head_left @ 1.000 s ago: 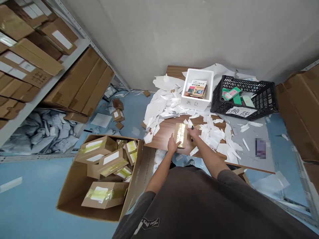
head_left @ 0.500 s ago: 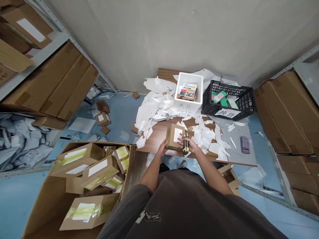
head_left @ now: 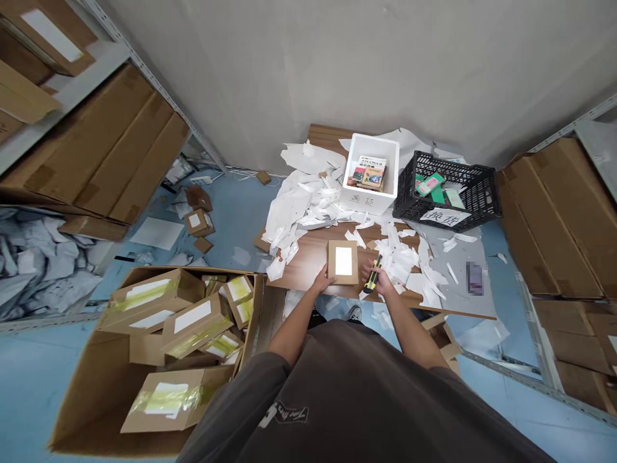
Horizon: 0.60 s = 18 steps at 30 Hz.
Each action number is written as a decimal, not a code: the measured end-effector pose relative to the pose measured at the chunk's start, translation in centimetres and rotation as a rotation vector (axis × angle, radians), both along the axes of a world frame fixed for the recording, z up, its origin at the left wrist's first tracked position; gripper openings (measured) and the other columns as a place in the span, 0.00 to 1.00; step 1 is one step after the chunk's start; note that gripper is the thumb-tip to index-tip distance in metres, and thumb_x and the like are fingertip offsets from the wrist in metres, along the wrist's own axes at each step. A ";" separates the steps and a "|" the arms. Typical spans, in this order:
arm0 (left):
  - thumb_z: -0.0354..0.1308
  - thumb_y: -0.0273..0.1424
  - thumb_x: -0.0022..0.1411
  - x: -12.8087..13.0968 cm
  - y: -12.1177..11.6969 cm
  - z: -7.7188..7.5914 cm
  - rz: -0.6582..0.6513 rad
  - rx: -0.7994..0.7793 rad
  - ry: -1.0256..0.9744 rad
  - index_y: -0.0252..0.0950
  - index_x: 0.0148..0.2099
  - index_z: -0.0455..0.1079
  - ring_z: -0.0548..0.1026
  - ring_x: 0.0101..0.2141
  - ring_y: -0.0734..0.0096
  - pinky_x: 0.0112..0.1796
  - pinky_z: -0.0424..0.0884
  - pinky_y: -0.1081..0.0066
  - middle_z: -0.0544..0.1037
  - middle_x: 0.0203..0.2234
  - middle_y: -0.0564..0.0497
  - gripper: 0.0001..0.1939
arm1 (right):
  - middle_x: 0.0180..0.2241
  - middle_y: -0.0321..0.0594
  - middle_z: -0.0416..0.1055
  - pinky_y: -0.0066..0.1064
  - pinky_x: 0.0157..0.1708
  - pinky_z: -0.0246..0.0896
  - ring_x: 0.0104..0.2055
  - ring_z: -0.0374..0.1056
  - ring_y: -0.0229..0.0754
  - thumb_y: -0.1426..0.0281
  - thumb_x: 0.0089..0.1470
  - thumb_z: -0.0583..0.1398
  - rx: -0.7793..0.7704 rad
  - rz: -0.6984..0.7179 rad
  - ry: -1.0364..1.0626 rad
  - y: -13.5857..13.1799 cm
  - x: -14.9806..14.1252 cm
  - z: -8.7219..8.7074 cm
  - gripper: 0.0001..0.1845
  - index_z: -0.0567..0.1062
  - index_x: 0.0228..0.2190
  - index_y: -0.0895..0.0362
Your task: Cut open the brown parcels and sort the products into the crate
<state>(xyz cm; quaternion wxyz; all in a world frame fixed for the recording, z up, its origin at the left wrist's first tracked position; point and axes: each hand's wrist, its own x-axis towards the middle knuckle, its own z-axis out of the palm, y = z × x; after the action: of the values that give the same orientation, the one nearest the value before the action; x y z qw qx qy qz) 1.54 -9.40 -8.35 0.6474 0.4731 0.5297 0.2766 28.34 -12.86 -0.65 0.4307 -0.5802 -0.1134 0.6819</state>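
A small cardboard box [head_left: 352, 280] with a white label lies flat near the front edge of the wooden table [head_left: 308, 254]. My left hand [head_left: 322, 280] is at its lower left corner, thumb and fingers gripping the side. Just right of the box, my right hand [head_left: 383, 281] is closed around a yellow and black utility knife [head_left: 372, 281], which points up and away from me. Whether its blade is out is too small to tell. Torn white paper scraps [head_left: 396, 257] lie beyond my right hand.
A white foam bin [head_left: 369, 203] with books and a black plastic crate [head_left: 446, 222] stand at the table's back. A large carton [head_left: 87, 399] full of taped parcels is at my left. Shelves with big cartons [head_left: 103, 145] flank both sides. More paper [head_left: 294, 206] covers the table's left.
The box has gone from tilted between both hands to flat on the table. My right hand has moved off it to the right with the utility knife; my left hand stays at its left side.
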 end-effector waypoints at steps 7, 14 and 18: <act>0.69 0.39 0.63 0.6 -1.5 0.5 0.050 -0.130 -0.113 0.42 0.82 0.50 0.75 0.64 0.56 0.62 0.74 0.56 0.70 0.71 0.40 0.51 | 0.42 0.42 0.84 0.38 0.40 0.81 0.41 0.81 0.49 0.70 0.46 0.62 -0.043 0.151 -0.017 -0.4 -1.0 1.3 0.32 0.78 0.55 0.53; 0.64 0.39 0.69 -0.1 -1.1 0.1 0.152 -0.282 -0.189 0.52 0.81 0.50 0.81 0.59 0.56 0.58 0.77 0.51 0.75 0.67 0.43 0.44 | 0.57 0.46 0.81 0.49 0.52 0.80 0.62 0.76 0.54 0.70 0.51 0.61 0.070 0.263 0.152 0.7 0.4 4.7 0.39 0.71 0.65 0.50; 0.69 0.45 0.66 1.2 -1.2 -0.4 0.196 -0.207 -0.019 0.46 0.75 0.65 0.82 0.55 0.51 0.58 0.76 0.50 0.83 0.57 0.41 0.39 | 0.57 0.44 0.81 0.47 0.52 0.80 0.62 0.76 0.54 0.69 0.51 0.62 0.085 0.364 0.128 1.2 -2.2 4.5 0.38 0.73 0.64 0.48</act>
<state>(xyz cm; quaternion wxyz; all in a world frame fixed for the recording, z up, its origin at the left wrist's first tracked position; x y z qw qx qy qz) 2.71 -10.63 -8.76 0.6676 0.3470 0.5929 0.2870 26.15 -11.63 3.84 0.3305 -0.4869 -0.2175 0.7787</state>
